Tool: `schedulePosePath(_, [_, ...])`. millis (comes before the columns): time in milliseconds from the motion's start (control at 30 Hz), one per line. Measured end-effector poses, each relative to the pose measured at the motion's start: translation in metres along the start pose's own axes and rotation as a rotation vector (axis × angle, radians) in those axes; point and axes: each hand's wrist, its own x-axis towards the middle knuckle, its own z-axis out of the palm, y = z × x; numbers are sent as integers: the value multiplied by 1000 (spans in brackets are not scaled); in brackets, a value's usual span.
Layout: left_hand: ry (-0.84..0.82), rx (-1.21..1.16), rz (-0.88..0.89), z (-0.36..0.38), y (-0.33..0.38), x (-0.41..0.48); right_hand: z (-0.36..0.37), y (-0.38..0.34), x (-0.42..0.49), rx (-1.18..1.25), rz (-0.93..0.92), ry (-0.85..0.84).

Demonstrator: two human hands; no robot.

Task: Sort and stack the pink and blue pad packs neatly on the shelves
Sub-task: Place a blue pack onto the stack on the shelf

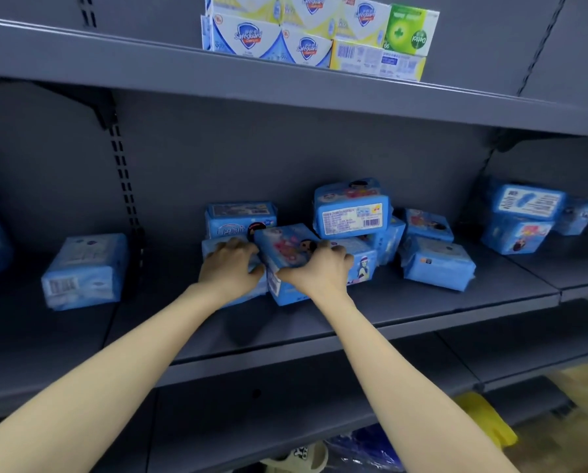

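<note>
Forearms, both bare, reach up to the grey metal middle shelf (422, 302). The left hand (229, 268) rests on a pale blue soft-plastic pad pack lying flat (208, 249), its fingers curled over the top and its thumb against the neighbouring pack. The right hand (319, 273) grips that neighbour, a blue plastic pad pack printed with a cartoon girl (285, 249). It sits tilted on edge between the two hands, with the fingers hooked over its far side and the thumb on the near face.

Well apart to the left lies a lone light-blue wrapped pack (84, 271). Just behind the hands an upright blue pack (239, 216) stands. Beside it a blue pack with a white barcode label (350, 213) tops a loose heap, and a flat blue pack (435, 264) lies to the right. A further blue stack (524, 213) sits in the next bay. White-and-blue soap cartons (285, 35) fill the shelf above. No pink pack shows.

The step in hand looks like squaring up the front blue packs. The next move probably calls for laying the cartoon-girl pack flat on or beside the pale one, with the edges aligned. An even grip would help, since the soft wrapper is likely to give.
</note>
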Motion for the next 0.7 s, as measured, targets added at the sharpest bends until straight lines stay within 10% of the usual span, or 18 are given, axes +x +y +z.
schedulePosePath(700, [218, -308, -126, -4, 14, -43, -7, 21, -25, 633, 141, 23])
